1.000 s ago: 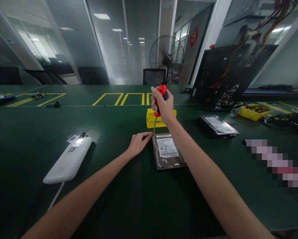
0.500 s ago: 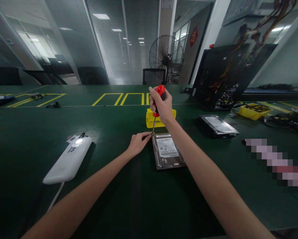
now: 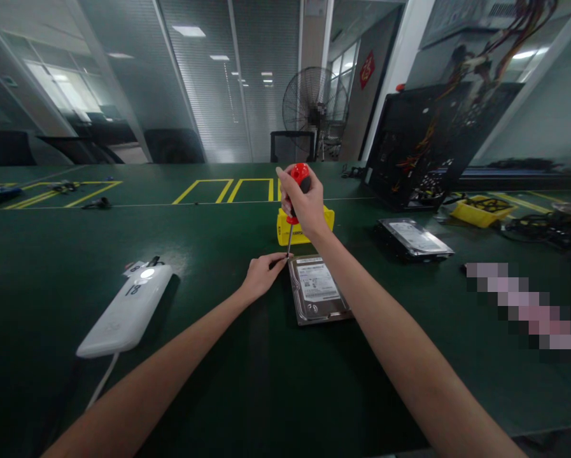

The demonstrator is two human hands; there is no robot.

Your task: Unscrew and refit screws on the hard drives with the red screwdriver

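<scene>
My right hand (image 3: 307,200) is wrapped around the red and black handle of a screwdriver (image 3: 289,238), held nearly upright with its shaft pointing down. Its tip meets the far left corner of a hard drive (image 3: 316,286), which lies label up on the table. At that same corner, my left hand (image 3: 262,277) has thumb and forefinger pinched together beside the tip; whatever is between them is too small to make out. My right forearm covers the drive's right side. Just behind the drive stands a yellow box (image 3: 284,232), partly hidden by my right hand.
A white device (image 3: 127,312) with a cable lies left on the green table (image 3: 218,394). To the right are another hard drive (image 3: 416,238), a black computer case (image 3: 409,146), a yellow tray (image 3: 476,215) and tangled cables (image 3: 543,229). Something pixelated (image 3: 524,305) lies nearer.
The whole view has shifted slightly left. My right hand and the screwdriver handle have moved a little left relative to the drive. My left hand keeps its pinch at the corner.
</scene>
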